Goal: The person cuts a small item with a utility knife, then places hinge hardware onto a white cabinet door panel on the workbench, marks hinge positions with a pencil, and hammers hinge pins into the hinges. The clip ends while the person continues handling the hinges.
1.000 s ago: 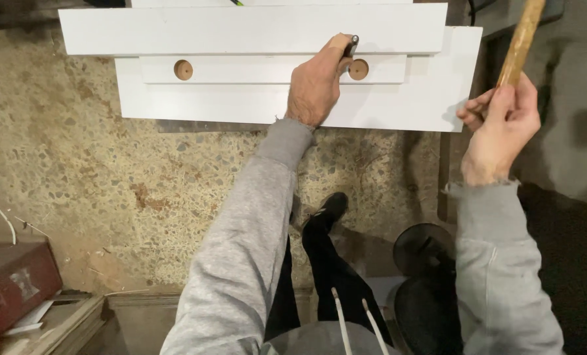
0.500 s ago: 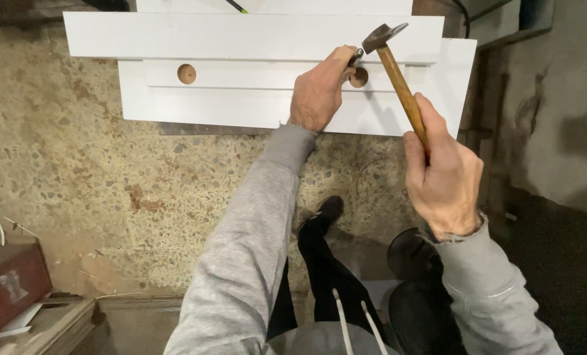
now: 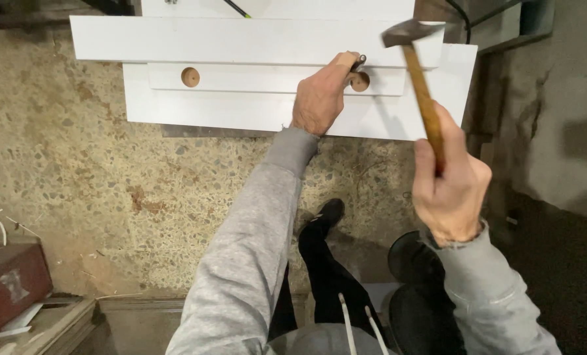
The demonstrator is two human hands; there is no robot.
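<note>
A white panel with two round holes lies on the speckled floor. The left hand rests on it, fingers pinching a small dark metal piece by the right hole. Further right, the right hand wraps its fingers tightly around a wooden-handled hammer, its metal head raised above the panel.

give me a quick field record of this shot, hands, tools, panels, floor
left hand: holds a small dark metal piece upright at the right hole
right hand: grips a wooden-handled hammer, head raised above the panel
panels: stacked white boards on the floor
left hole: bare
floor: speckled stone
corner: red box
</note>
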